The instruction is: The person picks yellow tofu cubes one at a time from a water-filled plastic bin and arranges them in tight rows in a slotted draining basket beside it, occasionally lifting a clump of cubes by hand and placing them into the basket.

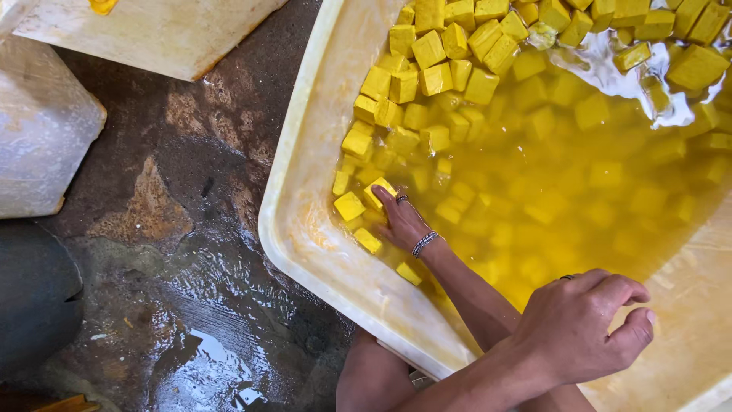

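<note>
While the pale tub (305, 206) sits low on the wet floor (191, 252), I see my left hand (402, 221) reaching across into its near left corner, wrist under the yellow liquid (549, 198), fingers together and pinched on one yellow cube (379, 191) at the surface; the reach probably goes there because loose cubes float against that wall. More yellow cubes (435, 61) crowd the tub's far side, some raised out of the liquid, others sunk and dim. My right hand (583, 328) hovers over the tub's near right rim, fingers curled loosely inward with nothing in them, seemingly for balance. Left of the tub, a whitish bulging sack (42, 130) lies on the floor, and beyond it a cream flat board (152, 30). I can make out no labels or signs on any of these.
</note>
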A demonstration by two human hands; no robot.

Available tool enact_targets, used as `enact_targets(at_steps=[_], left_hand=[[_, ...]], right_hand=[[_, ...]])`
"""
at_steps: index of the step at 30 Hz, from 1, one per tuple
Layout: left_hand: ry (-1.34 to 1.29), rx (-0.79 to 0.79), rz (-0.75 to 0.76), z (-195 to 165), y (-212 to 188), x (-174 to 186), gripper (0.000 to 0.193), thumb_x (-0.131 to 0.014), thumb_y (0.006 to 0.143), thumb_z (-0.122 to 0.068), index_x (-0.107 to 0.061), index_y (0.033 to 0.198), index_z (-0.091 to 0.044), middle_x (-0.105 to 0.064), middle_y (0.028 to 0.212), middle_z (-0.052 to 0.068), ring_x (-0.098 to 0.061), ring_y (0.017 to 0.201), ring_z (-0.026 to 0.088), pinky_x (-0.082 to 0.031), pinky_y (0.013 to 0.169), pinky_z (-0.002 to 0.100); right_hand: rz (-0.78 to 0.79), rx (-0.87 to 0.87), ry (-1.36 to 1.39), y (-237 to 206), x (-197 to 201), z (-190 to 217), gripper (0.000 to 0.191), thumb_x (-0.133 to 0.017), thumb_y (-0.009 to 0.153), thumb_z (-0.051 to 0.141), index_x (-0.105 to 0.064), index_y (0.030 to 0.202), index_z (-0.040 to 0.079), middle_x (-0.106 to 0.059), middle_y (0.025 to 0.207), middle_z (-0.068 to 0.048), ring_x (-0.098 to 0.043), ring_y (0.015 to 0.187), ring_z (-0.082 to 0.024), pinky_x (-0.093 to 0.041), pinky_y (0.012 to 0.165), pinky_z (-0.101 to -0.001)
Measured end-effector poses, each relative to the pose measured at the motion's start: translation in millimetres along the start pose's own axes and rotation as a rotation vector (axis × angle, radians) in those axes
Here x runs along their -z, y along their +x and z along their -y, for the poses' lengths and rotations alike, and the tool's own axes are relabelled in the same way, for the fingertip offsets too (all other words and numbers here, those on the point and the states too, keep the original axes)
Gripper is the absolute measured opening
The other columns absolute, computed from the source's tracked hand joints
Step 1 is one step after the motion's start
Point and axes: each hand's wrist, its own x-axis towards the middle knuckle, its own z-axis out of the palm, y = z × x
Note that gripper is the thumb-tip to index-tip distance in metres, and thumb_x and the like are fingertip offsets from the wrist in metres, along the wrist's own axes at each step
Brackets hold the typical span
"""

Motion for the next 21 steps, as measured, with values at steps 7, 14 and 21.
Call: enact_targets(at_steps=[7,14,21], left_hand=[[-0.021,-0.032,0.002,-7,5,7,0.025,-0.062,0.1,-0.028,-0.069,0.112,-0.007,-0.075,0.104,0.007,-0.074,0.09,0.023,-0.06,0.081,0.035],[-0.092,-0.243,-0.139,-28,1,23,0.011,-0.069,0.106,-0.02,-0.067,0.107,-0.01,-0.071,0.097,0.004,-0.073,0.089,0.022,-0.061,0.082,0.032],[0.045,-0.411,-0.341,-39,-37,60,0.017,-0.056,0.1,-0.015,-0.065,0.105,-0.002,-0.068,0.102,0.015,-0.069,0.097,0.029,-0.056,0.091,0.039]], right_hand=[[-0.058,-0.254,0.133,6,7,17,0.094,-0.083,0.081,0.023,-0.028,0.157,0.022,-0.051,0.139,-0.026,-0.059,0.117,-0.041,-0.053,0.101,-0.0462],[-0.248,-0.268,0.95,-31,66,20,0.107,-0.088,0.074,0.015,-0.019,0.156,0.016,-0.05,0.14,-0.012,-0.057,0.126,-0.024,-0.057,0.103,-0.0396],[-0.442,-0.15,0.748,-215,265,45,0.106,-0.086,0.077,0.006,-0.018,0.156,0.018,-0.049,0.141,-0.012,-0.061,0.121,-0.025,-0.062,0.092,-0.0446]])
